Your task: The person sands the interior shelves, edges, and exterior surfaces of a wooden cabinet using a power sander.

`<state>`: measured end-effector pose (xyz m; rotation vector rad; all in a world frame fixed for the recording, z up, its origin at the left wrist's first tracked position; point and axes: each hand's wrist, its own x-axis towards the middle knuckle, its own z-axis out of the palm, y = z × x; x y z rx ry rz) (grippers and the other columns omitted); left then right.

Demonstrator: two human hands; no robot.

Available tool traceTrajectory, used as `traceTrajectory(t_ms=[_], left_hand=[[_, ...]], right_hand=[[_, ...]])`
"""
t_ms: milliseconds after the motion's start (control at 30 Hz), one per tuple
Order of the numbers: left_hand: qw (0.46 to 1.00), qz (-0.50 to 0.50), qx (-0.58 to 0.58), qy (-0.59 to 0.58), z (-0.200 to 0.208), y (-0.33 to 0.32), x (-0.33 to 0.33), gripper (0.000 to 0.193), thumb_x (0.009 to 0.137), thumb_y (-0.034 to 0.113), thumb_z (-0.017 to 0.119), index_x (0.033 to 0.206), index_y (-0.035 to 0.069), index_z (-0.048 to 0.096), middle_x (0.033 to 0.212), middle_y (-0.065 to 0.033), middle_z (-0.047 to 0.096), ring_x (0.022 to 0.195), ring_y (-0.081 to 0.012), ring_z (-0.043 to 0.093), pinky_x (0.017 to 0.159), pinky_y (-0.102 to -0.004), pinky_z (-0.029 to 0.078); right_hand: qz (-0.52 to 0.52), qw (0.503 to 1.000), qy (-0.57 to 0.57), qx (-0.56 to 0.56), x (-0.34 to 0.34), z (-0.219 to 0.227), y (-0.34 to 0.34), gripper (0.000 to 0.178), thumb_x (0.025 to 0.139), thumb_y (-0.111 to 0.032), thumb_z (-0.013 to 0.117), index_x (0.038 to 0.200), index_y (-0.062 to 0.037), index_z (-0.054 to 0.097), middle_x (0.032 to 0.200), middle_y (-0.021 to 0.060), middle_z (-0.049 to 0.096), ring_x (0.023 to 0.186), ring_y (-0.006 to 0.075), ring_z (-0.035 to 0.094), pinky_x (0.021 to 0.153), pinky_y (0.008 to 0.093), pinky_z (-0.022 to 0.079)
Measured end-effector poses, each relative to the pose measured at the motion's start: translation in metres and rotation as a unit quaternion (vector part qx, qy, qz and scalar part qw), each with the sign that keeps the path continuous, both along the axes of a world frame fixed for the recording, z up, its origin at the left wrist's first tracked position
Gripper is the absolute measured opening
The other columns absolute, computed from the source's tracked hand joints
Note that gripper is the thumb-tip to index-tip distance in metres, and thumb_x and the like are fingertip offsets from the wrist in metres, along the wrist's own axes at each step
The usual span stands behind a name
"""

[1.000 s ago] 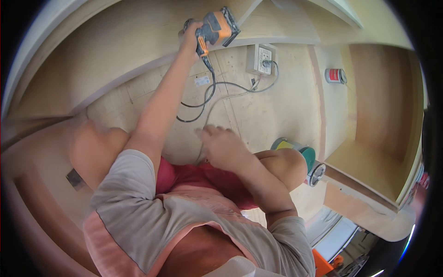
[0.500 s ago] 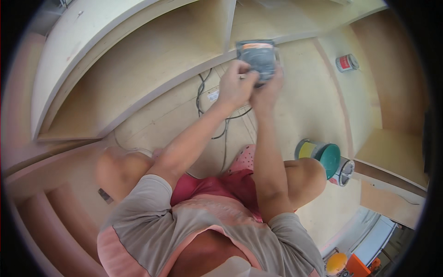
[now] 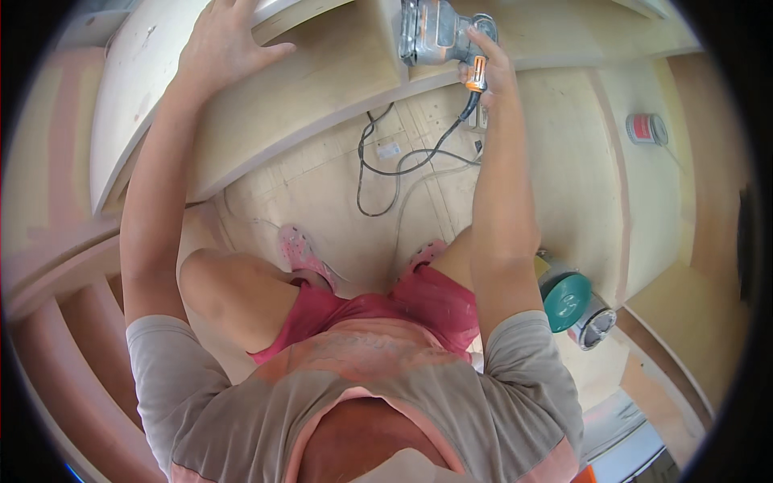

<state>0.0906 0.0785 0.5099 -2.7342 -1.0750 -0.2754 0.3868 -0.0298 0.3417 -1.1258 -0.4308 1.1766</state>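
My right hand (image 3: 496, 66) is wrapped round the rear grip of a dusty grey and orange electric sander (image 3: 439, 34). The tool is turned on its side, its flat pad toward the left, close to the upright divider (image 3: 383, 32) of a pale wooden cabinet. I cannot tell whether the pad touches it. A black cord (image 3: 448, 133) runs from the grip down to the floor. My left hand (image 3: 221, 44) is open over the cabinet's white outer panel (image 3: 149, 68), thumb spread toward the right and fingertips at the picture's top edge.
Cord loops lie on the wooden floor (image 3: 322, 169) before my feet in pink clogs (image 3: 304, 251). By my right knee are a green-lidded bucket (image 3: 567, 301) and an open metal can (image 3: 597, 326). A small red-labelled can (image 3: 646, 129) lies farther right. Wooden frames (image 3: 60, 346) stand left.
My left hand has let go of the sander and moved left to the cabinet panel. The right hand has swung the sander onto its side and up toward the divider.
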Motion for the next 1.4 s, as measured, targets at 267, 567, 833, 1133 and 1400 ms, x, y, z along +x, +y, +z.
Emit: traceTrajectory(t_ms=[267,567,833,1133,1400], left_hand=[[0.996,0.070,-0.033,-0.054,0.001,0.003,0.012,0.076,0.062,0.022,0.071,0.131,0.007,0.044,0.128,-0.0255,0.046,0.119,-0.0402,0.045,0.101,-0.0436,0.039],[0.998,0.057,-0.014,-0.017,-0.002,0.021,0.018,0.075,0.064,0.023,0.069,0.133,0.008,0.044,0.129,-0.0258,0.046,0.119,-0.0414,0.045,0.101,-0.0455,0.038],[0.998,0.038,-0.017,0.040,-0.007,0.023,0.016,0.078,0.067,0.022,0.069,0.138,0.015,0.038,0.131,-0.0224,0.043,0.118,-0.0407,0.042,0.101,-0.0469,0.037],[0.999,0.043,-0.010,-0.016,-0.010,0.015,0.013,0.073,0.069,0.025,0.066,0.137,0.016,0.041,0.129,-0.0214,0.046,0.118,-0.0392,0.044,0.100,-0.0458,0.039],[0.996,0.067,-0.045,-0.042,-0.009,0.017,-0.003,0.074,0.068,0.026,0.067,0.137,0.017,0.041,0.132,-0.0219,0.044,0.120,-0.0392,0.043,0.102,-0.0459,0.037]], right_hand=[[0.128,0.983,0.072,-0.107,0.032,-0.066,0.019,0.028,0.080,-0.025,0.067,0.094,-0.0030,0.056,0.076,0.0098,0.063,0.051,0.0160,0.058,0.043,0.0252,0.048],[0.034,0.998,0.057,-0.018,0.004,-0.044,-0.010,0.056,0.063,0.000,0.069,0.113,-0.0020,0.044,0.085,0.0139,0.058,0.057,0.0210,0.059,0.043,0.0312,0.051],[-0.119,0.991,0.023,0.056,-0.034,-0.002,-0.030,0.059,0.059,0.001,0.072,0.110,-0.0005,0.042,0.085,0.0112,0.058,0.057,0.0187,0.059,0.044,0.0294,0.048],[-0.132,0.980,0.046,0.139,-0.038,0.035,-0.046,0.062,0.059,-0.003,0.063,0.117,-0.0029,0.041,0.090,0.0151,0.058,0.076,0.0277,0.061,0.064,0.0446,0.052],[0.111,0.959,0.094,0.243,0.024,0.032,-0.032,0.073,0.060,-0.013,0.057,0.131,-0.0036,0.041,0.110,0.0174,0.059,0.096,0.0323,0.061,0.085,0.0452,0.052]])
